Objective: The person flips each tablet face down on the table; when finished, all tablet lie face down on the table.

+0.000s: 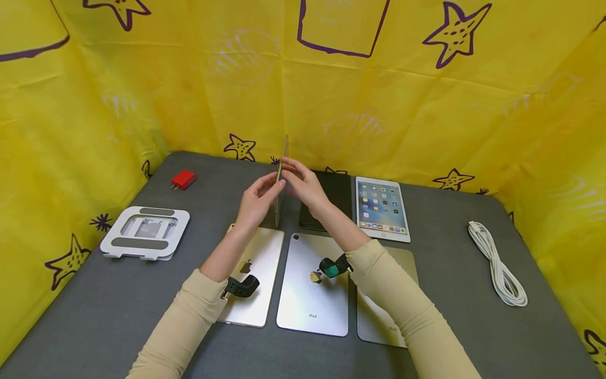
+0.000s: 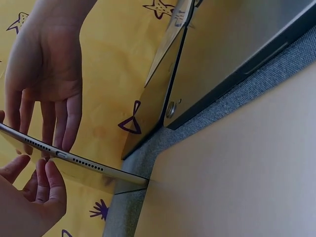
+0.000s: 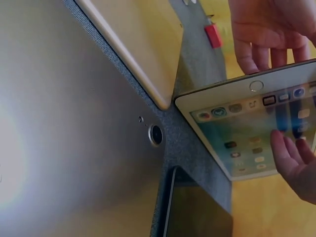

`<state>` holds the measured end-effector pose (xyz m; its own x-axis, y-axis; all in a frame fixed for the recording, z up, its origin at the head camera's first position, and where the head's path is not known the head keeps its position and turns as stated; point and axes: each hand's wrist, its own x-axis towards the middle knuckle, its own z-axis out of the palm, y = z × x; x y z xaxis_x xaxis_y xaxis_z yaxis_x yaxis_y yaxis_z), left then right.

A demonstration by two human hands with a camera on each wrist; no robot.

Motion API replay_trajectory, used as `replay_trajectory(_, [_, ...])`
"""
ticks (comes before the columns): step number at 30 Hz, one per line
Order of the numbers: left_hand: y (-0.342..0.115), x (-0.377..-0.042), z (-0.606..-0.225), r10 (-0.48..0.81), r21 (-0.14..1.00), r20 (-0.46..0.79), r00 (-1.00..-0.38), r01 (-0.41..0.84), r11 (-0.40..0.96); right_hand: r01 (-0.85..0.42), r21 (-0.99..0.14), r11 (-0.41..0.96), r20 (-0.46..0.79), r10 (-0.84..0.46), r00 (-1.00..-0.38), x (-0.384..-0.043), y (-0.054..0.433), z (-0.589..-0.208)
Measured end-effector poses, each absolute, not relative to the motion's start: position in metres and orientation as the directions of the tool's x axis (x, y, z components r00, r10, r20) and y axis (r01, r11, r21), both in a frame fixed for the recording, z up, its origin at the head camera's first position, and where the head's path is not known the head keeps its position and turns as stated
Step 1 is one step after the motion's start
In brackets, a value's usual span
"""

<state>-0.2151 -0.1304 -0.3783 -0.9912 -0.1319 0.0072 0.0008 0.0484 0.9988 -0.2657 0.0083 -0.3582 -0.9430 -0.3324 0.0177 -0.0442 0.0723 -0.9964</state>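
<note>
Upright tablet (image 1: pixel 278 202) stood on a long side near the back of the desk (image 1: pixel 450 242), left of centre, its narrow end with port and speaker holes facing the wearer. Left hand (image 1: pixel 255 202) pinched it by the upper part, fingers on the back, thumb at the near edge. Right hand (image 1: pixel 307 187) on the screen side, its grip also closed on the upper part, index finger reaching over the edge. Screen lit, app icons and round home button visible in the right wrist view. Whether its lower side touched the desk, could not tell. Nearer the wearer, three tablets lay back up in a row: gold tablet (image 1: pixel 267 263) at left, silver tablet (image 1: pixel 305 295) in the middle, darker tablet (image 1: pixel 379 321) at right, partly under the right sleeve (image 1: pixel 402 295). Behind these, a black tablet (image 1: pixel 338 195), and just beside it a white-framed tablet (image 1: pixel 383 208), screen lit. Far left: red plug (image 1: pixel 183 179), white folding stand (image 1: pixel 142 243) nearer. Right: coiled white cable (image 1: pixel 499 273). Yellow cloth (image 1: pixel 331 89) with starfish drawings hung around.
</note>
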Motion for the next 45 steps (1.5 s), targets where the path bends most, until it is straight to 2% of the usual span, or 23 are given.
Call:
replay_trajectory(8, [-0.137,-0.216,-0.387,-0.034,0.988,-0.137,-0.990,-0.139,0.069,-0.014,-0.998,0.054,-0.004,-0.330,-0.944,-0.266,0.013,-0.360])
replay_trajectory(15, [-0.146,-0.220,-0.400,0.135,0.954,-0.274,-0.952,-0.252,0.163,-0.006,-0.999,0.043,-0.010,-0.343,-0.939,-0.263,0.017,-0.360])
replay_trajectory(20, [-0.147,-0.221,-0.406,0.182,0.945,-0.318,-0.931,-0.294,0.147,0.015,-1.000,0.005,-0.016,-0.336,-0.942,-0.261,0.023,-0.360])
replay_trajectory(29, [-0.147,-0.223,-0.409,0.194,0.949,-0.308,-0.931,-0.285,0.136,0.105,-0.991,-0.079,-0.077,-0.295,-0.952,-0.261,0.040,-0.364])
replay_trajectory(34, [-0.148,-0.223,-0.411,0.186,0.956,-0.278,-0.942,-0.253,0.147,0.127,-0.989,-0.077,-0.103,-0.254,-0.962,-0.262,0.048,-0.368])
replay_trajectory(45, [-0.163,-0.218,-0.411,0.122,0.938,-0.244,-0.962,-0.203,0.281,0.179,-0.983,-0.048,-0.170,-0.160,-0.972,-0.262,0.056,-0.387])
